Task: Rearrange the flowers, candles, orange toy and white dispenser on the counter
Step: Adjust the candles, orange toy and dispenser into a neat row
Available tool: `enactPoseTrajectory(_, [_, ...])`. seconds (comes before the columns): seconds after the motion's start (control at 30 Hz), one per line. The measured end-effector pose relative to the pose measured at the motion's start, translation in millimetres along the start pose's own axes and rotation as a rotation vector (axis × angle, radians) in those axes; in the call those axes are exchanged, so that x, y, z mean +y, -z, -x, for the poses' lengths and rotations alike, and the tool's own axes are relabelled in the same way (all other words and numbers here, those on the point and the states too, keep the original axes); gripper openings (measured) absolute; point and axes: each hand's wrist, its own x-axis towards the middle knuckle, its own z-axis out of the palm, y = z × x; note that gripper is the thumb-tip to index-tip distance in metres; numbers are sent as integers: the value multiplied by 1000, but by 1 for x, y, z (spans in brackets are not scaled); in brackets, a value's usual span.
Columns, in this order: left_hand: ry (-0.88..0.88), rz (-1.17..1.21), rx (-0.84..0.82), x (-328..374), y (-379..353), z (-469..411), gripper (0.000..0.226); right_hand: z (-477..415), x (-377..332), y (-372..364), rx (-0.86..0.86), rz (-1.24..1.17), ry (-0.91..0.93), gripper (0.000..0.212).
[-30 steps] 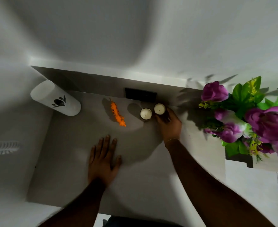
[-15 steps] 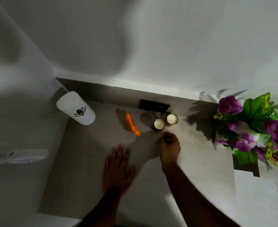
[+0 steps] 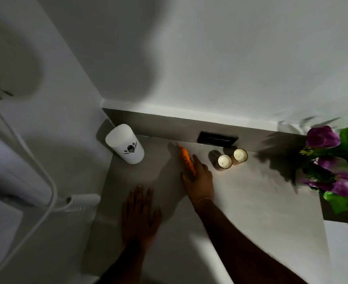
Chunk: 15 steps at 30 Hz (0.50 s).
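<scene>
Orange toy (image 3: 186,157) near counter (image 3: 251,201) back edge, long axis running back-left to front-right, its front end under right hand (image 3: 198,179). Fingers laid over toy, closure not discernible. Left hand (image 3: 141,212) flat, splayed, farther off.

Dim, uneven light with hard shadows across your view

You get a weak light from above and behind you: the wall at upper right is brightest, while the upper left and lower left sink into grey murk. The flowers (image 3: 337,165) throw a dark, feathery shadow leftward onto the table (image 3: 261,201), and the candles (image 3: 232,158) cast short ones. Straight edges bow towards the frame borders, and detail is soft throughout.
</scene>
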Motion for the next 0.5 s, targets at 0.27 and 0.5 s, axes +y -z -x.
enactPoseTrajectory(0.27, [12, -26, 18, 0, 2, 0, 72, -1, -26, -31, 35, 167, 125, 36])
enactPoseTrajectory(0.5, [-51, -5, 181, -2, 1, -1, 66, 1, -56, -62, 50, 171, 23, 34])
